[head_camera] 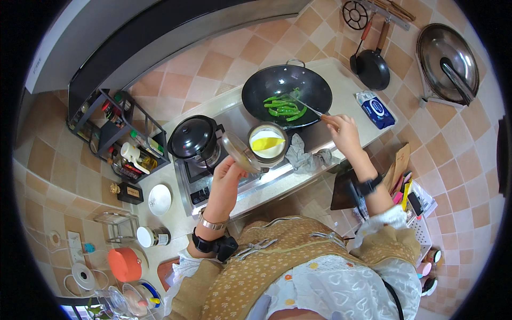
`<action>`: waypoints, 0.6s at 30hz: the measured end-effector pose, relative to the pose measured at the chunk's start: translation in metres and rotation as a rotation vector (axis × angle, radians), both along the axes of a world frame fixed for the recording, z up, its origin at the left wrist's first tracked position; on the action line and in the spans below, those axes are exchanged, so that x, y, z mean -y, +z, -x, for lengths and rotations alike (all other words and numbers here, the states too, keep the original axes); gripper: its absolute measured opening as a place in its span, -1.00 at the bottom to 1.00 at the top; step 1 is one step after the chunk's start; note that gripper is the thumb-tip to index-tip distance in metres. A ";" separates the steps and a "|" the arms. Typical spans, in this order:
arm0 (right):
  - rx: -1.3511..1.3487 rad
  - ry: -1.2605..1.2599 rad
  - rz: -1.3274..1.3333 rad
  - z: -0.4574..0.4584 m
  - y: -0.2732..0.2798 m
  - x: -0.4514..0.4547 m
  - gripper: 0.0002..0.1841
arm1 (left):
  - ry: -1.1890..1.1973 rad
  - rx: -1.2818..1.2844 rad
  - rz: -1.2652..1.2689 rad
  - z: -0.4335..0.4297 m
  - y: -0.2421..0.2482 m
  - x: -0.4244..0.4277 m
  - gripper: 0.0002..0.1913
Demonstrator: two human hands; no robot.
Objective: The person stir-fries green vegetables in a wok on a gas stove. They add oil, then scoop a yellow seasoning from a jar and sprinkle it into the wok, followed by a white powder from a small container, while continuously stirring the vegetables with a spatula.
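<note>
My left hand (227, 176) holds the edge of a round, see-through lid (241, 153), tilted up beside an open jar (267, 160). White powder or grains (266, 151) fill the jar, and a yellow scoop (267, 143) lies on them. My right hand (341, 131) grips the wooden handle of a metal spatula (306, 105). Its blade reaches into a black wok (256, 88), among several green peppers (285, 107). The blade itself is partly hidden by the peppers. A crumpled grey cloth (300, 154) lies just right of the jar.
A lidded black pot (193, 136) occupies the left burner. Further left stand a bottle rack (132, 130), a white bowl (160, 200) and a white-lidded jar (154, 237). A wipes packet (376, 109) lies right of the wok. Pans (373, 70) and a large lid (444, 48) hang on the wall.
</note>
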State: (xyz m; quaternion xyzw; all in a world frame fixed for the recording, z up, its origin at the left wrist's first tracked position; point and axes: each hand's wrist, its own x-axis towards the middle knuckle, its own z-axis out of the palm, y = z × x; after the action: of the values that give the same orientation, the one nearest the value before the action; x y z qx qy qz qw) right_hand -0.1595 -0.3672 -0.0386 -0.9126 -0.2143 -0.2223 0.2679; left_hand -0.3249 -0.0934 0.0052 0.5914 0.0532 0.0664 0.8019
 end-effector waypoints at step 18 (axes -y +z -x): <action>-0.354 0.063 -0.260 0.104 0.043 -0.009 -0.64 | -0.225 0.205 -0.559 -0.021 -0.015 0.047 -0.93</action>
State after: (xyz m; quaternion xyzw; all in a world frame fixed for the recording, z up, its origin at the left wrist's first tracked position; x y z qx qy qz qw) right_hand -0.2634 -0.3585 0.0044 -0.8881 -0.1620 -0.0757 0.4234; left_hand -0.3039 -0.1403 -0.0099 0.7811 -0.1139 0.0484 0.6120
